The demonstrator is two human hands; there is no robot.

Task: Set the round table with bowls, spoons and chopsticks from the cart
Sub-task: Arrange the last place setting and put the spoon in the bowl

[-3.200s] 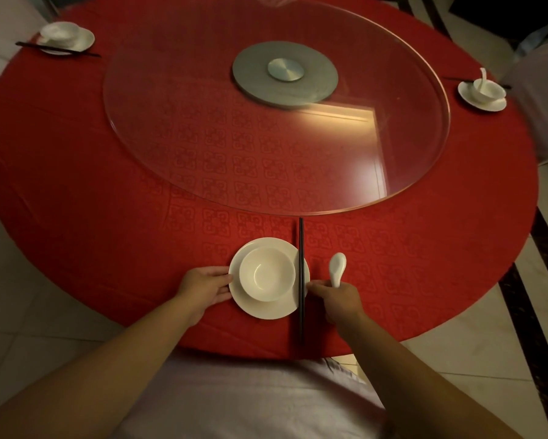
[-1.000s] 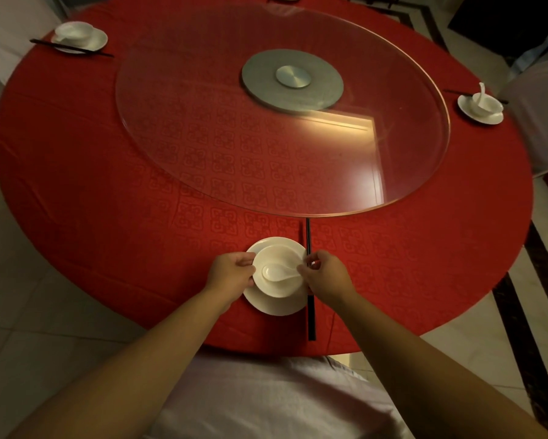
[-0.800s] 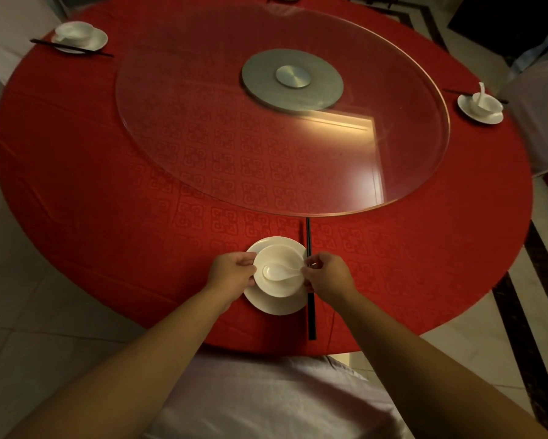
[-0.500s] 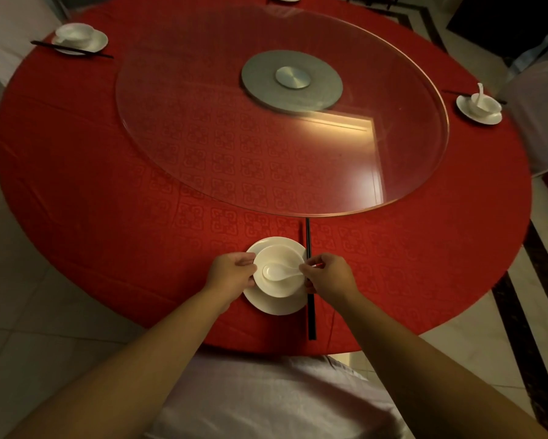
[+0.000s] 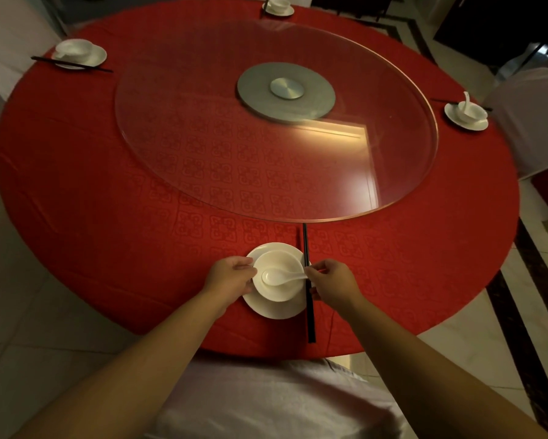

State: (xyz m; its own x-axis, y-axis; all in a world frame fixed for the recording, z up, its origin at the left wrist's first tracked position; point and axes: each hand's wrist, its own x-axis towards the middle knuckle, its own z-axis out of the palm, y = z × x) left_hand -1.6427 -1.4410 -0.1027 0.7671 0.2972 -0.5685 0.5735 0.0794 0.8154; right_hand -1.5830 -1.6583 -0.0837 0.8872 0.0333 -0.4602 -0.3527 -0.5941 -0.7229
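At the near edge of the round red table [image 5: 108, 191], a white bowl [image 5: 277, 289] stands on a white saucer [image 5: 274, 310]. A white spoon [image 5: 274, 276] lies in the bowl with its handle pointing right. My right hand [image 5: 331, 285] pinches the end of that handle. My left hand [image 5: 231, 277] holds the bowl's left side, fingers curled against its rim. Black chopsticks [image 5: 308, 299] lie along the saucer's right edge, partly under my right hand.
A glass turntable [image 5: 203, 122] with a grey hub [image 5: 285, 90] fills the table's middle. Other white bowl settings sit at the far left [image 5: 79, 53], far end [image 5: 277, 6] and right [image 5: 466, 114]. White-covered chairs stand at the right [image 5: 538, 122] and just below me [image 5: 276, 400].
Since 3.2 s ago my right hand has lifted the spoon from the cloth into the bowl, and my left hand moved onto the bowl. Over the last second, hardly anything has shifted.
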